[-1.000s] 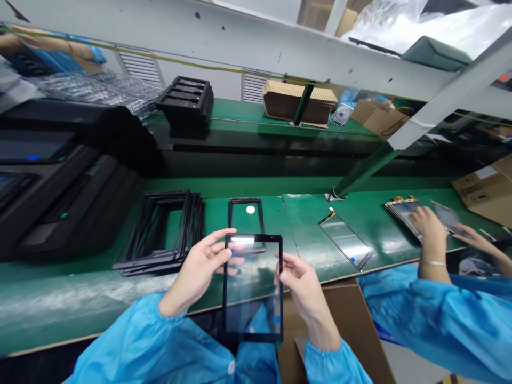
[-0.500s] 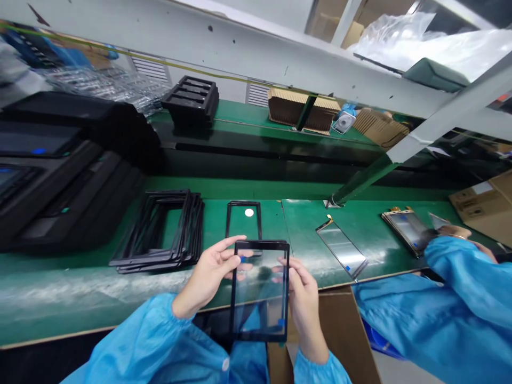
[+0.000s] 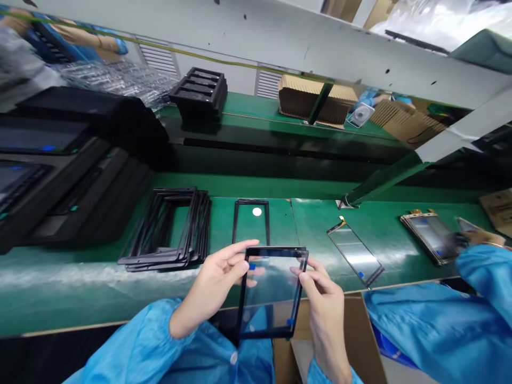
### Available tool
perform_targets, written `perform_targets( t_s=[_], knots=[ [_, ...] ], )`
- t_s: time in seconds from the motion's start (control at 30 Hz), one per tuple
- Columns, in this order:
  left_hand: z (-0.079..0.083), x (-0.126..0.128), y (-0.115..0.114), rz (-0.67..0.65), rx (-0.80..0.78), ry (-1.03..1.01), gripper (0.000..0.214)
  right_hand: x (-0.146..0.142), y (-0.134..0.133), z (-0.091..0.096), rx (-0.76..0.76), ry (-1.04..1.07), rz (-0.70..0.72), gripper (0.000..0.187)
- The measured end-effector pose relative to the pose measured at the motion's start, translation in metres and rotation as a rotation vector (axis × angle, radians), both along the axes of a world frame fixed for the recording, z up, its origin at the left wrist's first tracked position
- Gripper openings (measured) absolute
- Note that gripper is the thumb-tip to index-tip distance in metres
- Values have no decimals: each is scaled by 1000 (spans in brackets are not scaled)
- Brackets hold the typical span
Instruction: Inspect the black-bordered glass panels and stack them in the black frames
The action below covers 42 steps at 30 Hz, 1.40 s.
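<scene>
Left hand [image 3: 218,282] and right hand [image 3: 326,304] gripping a black-framed glass panel [image 3: 272,293], fingertips dimly visible through it, co-worker's hand [image 3: 485,237] blurred, cardboard box [image 3: 498,210] cut off far right

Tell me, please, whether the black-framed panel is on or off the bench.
Off: left hand and right hand hold the panel up.

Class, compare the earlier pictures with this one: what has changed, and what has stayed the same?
The glass panel shifted right, its top now leaning right; the left hand and right hand kept their grip. A co-worker's hand moved right, past the stacked panels. The pile of black frames and the loose panel on the bench stayed put.
</scene>
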<state>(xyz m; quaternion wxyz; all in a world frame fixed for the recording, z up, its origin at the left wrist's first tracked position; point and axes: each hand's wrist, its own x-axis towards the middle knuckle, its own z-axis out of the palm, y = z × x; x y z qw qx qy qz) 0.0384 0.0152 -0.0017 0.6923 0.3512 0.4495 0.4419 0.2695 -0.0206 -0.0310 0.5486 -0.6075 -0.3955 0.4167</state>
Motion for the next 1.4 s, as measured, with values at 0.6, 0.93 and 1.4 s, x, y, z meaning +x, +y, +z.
perform_targets(
  t_s=[0.6, 0.93, 1.4],
  knots=[
    [10, 0, -3, 19, 42, 53, 53, -3, -1, 14, 65, 178, -182, 37],
    [9, -8, -11, 8, -4, 37, 53, 3, 13, 41, 12, 144, 79, 25],
    [16, -10, -14, -49, 34, 138, 54, 3, 24, 43, -10, 37, 170, 23]
  ],
)
